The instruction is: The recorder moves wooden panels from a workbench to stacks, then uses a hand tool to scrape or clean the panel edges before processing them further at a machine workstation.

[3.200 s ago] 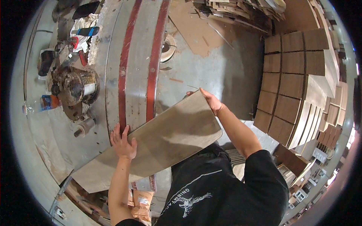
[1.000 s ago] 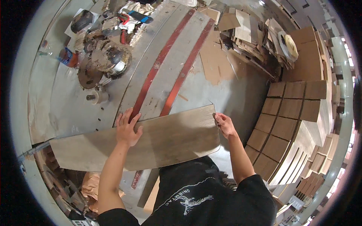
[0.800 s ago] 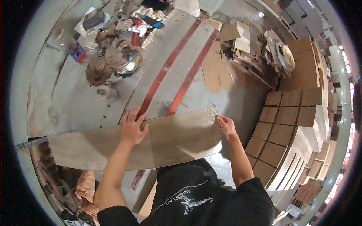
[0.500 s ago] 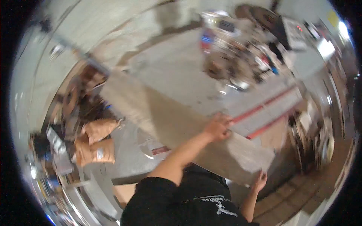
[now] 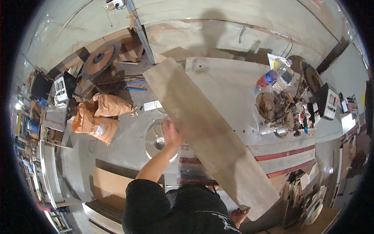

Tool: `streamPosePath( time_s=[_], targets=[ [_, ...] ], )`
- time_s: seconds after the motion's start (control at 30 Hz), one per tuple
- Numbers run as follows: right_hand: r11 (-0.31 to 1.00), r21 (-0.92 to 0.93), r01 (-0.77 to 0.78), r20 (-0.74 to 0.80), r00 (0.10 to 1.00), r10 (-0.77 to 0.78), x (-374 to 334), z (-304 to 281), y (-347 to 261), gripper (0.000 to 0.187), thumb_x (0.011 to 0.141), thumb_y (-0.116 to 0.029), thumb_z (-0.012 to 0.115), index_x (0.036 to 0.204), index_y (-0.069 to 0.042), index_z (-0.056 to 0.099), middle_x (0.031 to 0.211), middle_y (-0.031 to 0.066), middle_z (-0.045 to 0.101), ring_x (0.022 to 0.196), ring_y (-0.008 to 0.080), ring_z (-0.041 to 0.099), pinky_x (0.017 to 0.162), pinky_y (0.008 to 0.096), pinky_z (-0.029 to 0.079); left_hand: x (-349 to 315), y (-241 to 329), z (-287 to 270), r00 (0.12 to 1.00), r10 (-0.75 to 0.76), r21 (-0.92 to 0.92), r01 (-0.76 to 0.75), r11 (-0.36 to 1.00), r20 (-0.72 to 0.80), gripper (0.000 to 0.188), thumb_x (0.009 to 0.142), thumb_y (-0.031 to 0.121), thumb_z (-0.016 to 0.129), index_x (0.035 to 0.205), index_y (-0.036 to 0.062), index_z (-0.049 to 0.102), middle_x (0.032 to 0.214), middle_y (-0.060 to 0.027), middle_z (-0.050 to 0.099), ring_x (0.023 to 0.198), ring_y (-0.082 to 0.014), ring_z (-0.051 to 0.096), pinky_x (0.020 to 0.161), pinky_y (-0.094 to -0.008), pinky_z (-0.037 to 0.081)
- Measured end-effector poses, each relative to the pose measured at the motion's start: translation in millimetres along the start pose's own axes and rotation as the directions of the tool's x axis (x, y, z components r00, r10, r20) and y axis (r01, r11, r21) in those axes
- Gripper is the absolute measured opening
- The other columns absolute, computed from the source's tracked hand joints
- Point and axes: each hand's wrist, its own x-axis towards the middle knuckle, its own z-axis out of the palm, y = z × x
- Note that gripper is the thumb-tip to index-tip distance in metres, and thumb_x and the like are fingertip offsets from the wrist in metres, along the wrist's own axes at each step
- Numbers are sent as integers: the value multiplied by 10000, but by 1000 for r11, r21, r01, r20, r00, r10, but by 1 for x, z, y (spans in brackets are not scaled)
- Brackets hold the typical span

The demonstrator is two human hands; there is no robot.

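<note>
A long, flat grey-brown wooden board (image 5: 210,128) lies slantwise across the view, its far end at the upper left and its near end at the lower right. My right hand (image 5: 238,216) grips the near end at its lower left corner, with most of the fingers hidden by the board. Beside the board's left long edge is my left hand (image 5: 171,133), blurred by motion, its fingers stretched out. Whether it touches the edge is hard to tell. Under the board stands a pale worktable (image 5: 222,80) with red strips (image 5: 286,153) along its near part.
On the table's right sits a dirty machine (image 5: 278,113) with a bottle (image 5: 265,81) behind it and a control box (image 5: 326,102) beside it. Brown paper sacks (image 5: 107,121) stand at left, near a round white-rimmed base (image 5: 154,142). Cardboard (image 5: 111,183) lies lower left; offcuts (image 5: 304,191) stand lower right.
The board has swung to a steeper slant, its near end closer to me. My left hand has gone from the board's top face to its left edge. The view has turned.
</note>
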Motion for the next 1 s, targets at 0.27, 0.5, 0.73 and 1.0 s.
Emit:
streamPosePath(
  time_s=[0.27,0.5,0.73,1.0],
  targets=[
    [886,-158,436,202,892,-404,44,-25,5,482,912,-565,653,1062,-109,688,908,-35,656,757,119,579,620,262,420,59,-67,25,487,-471,-491,862,126,735,578,941,296,699,1358,-59,513,1084,-133,691,850,-251,707,648,-386,576],
    [362,-350,864,-50,368,-928,-50,48,-141,681,873,-497,702,1335,-16,565,1363,204,549,1189,341,570,907,458,481,15,30,-86,541,-353,-525,838,149,764,431,903,209,695,1187,-82,554,1017,-155,671,821,-238,700,626,-380,607],
    [-815,-206,541,953,-77,-292,-154,243,-149,747,697,-354,873,1328,-80,580,1344,208,589,1230,408,569,1149,590,341,-25,138,-135,490,-416,-575,811,-104,766,418,883,228,698,1204,5,549,1001,-59,621,751,-163,628,637,-355,625],
    [-810,-70,582,979,-118,-169,-164,326,-158,260,656,-149,854,878,-131,721,810,99,701,752,366,673,678,459,526,-41,80,-100,730,-259,-634,681,367,633,368,1022,345,580,1171,10,557,993,-105,625,884,-222,629,736,-380,550]
  ],
)
